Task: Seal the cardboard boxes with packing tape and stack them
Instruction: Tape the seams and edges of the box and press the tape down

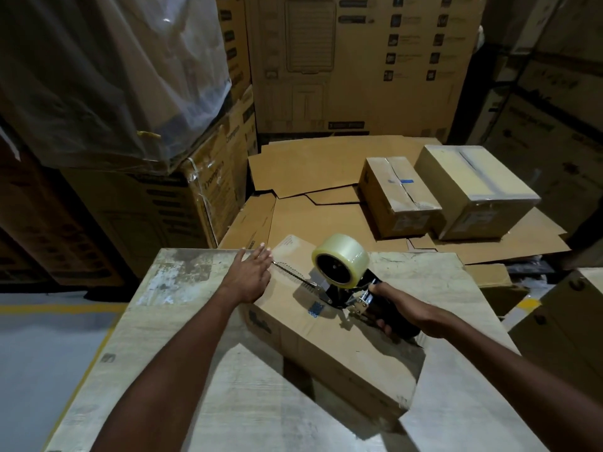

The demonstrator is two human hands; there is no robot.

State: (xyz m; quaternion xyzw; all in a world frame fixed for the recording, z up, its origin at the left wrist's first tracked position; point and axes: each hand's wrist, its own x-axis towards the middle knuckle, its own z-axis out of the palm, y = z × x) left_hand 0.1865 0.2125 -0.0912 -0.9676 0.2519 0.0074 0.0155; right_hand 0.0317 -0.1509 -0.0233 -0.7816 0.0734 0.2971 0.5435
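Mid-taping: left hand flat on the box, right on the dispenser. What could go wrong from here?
1. The left hand lies flat on the cardboard box in line with the tape dispenser; if the right hand runs it that way, its blade may catch fingers.
2. Only that flat palm steadies the box, which sits skewed on the table; a hard pull might slide it and lay tape crooked.

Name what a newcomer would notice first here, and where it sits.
The tape dispenser with its clear roll stands mid-frame on a cardboard box, gripped by the right hand. The left hand lies flat on the box's far end; the box rests on a worn table. Beyond, at right, two taped boxes sit on flattened cardboard.
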